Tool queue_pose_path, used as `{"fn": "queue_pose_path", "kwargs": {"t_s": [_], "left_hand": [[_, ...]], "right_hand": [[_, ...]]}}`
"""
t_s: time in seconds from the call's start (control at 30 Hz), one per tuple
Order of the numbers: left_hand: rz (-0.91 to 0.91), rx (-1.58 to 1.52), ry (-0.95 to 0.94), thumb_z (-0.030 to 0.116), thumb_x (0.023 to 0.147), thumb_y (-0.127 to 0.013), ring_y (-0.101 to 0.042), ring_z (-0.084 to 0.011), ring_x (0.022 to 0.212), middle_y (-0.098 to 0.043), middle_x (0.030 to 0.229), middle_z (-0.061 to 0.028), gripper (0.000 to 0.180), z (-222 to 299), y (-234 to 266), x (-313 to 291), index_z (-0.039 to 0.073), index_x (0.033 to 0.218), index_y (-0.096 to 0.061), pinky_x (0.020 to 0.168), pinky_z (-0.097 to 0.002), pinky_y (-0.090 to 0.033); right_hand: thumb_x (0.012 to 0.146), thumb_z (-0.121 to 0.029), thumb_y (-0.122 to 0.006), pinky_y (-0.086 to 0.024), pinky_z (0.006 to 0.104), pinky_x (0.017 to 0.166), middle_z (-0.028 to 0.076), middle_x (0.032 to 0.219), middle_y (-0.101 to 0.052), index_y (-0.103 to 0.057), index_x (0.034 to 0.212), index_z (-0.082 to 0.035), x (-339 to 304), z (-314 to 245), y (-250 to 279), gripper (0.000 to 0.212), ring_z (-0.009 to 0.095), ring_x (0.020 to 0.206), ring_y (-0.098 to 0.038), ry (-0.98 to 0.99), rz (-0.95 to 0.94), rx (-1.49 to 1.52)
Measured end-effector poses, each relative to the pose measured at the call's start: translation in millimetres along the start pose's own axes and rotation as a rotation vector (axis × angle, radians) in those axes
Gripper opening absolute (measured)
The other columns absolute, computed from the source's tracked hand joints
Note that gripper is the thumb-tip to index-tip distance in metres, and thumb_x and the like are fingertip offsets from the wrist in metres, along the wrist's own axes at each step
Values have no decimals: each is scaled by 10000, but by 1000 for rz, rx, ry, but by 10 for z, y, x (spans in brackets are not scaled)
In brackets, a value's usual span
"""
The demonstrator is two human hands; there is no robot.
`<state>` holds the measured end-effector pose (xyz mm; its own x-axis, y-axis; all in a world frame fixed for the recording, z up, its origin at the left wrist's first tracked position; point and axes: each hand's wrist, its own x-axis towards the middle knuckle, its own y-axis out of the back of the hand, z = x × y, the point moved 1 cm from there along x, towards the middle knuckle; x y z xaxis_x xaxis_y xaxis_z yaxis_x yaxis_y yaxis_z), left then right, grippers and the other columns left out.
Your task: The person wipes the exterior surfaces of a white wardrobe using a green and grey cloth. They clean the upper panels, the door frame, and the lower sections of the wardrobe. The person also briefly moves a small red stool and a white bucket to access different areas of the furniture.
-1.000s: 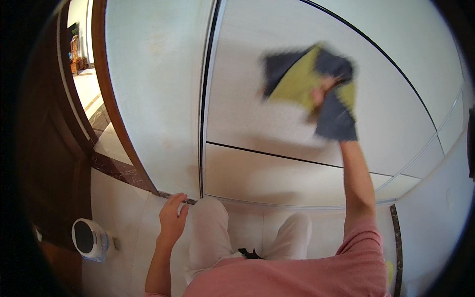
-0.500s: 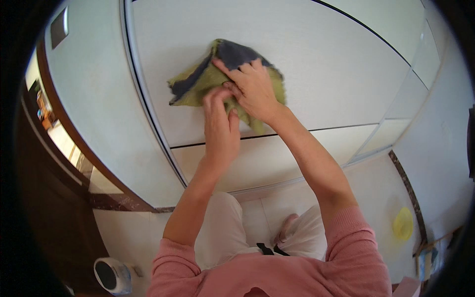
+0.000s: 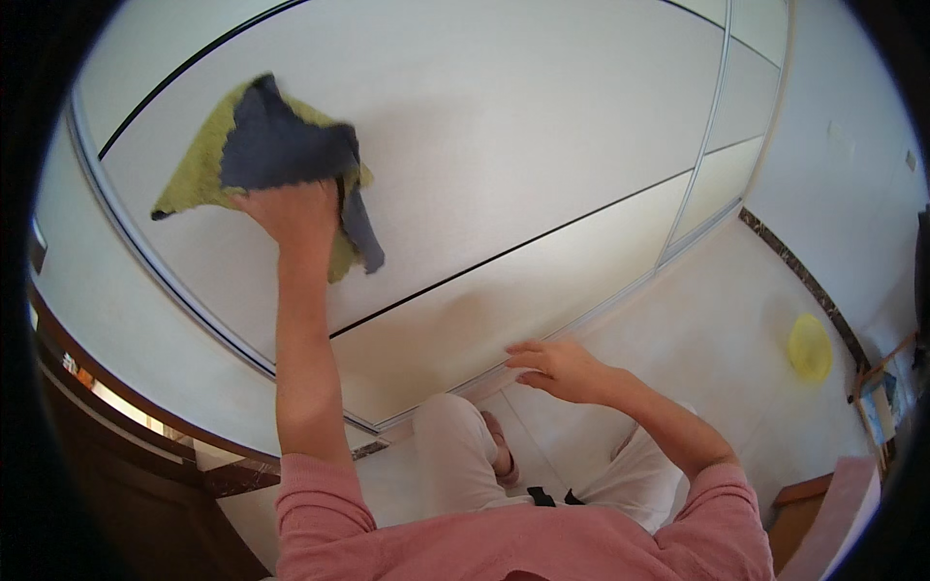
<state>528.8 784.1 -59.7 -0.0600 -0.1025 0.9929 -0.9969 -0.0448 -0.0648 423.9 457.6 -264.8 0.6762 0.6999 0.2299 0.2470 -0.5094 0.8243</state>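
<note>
Head view: left arm extended, left hand at olive-and-grey cloth, against white door near its left edge. Left fingers mostly hidden under cloth; cannot tell whether they grip. Right arm bent, right hand empty, fingers loosely spread, beside door's bottom edge; palm out of sight.

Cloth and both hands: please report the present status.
Left hand partly under grey-and-yellow cloth, grip hidden. Right hand open, empty. Cloth folded over, at white panel. Round yellow object on floor, away from cloth.
</note>
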Motion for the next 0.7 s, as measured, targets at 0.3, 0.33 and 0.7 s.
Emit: {"fn": "queue_pose_path", "kwargs": {"t_s": [0.3, 0.33, 0.7], "left_hand": [[-493, 242, -356, 315, 878, -641, -655, -302, 841, -721, 769, -118, 247, 1413, -409, 545, 110, 802, -755, 1010, -659, -311], [-414, 151, -403, 332, 874, -649, -656, -291, 901, -720, 787, -136, 255, 1548, -462, 448, 107, 826, -758, 1027, -633, -313], [-662, 202, -512, 475, 898, -640, -581, -320, 1111, -686, 1108, -126, 426, 1210, -156, -674, 96, 1066, -740, 1062, -531, -342]], "right_hand": [[910, -279, -658, -526, 468, 792, 128, 970, -681, -660, 1022, -69, -756, 986, -502, 239, 348, 931, -656, -259, -162, -92], [910, -285, -659, -527, 468, 790, 129, 964, -681, -658, 1013, -69, -793, 1070, -567, 239, 349, 930, -657, -270, -165, -81], [898, -322, -681, -529, 447, 774, 116, 985, -697, -653, 997, -88, -1343, 1282, -521, 256, 312, 941, -685, -377, -151, -172]]}}
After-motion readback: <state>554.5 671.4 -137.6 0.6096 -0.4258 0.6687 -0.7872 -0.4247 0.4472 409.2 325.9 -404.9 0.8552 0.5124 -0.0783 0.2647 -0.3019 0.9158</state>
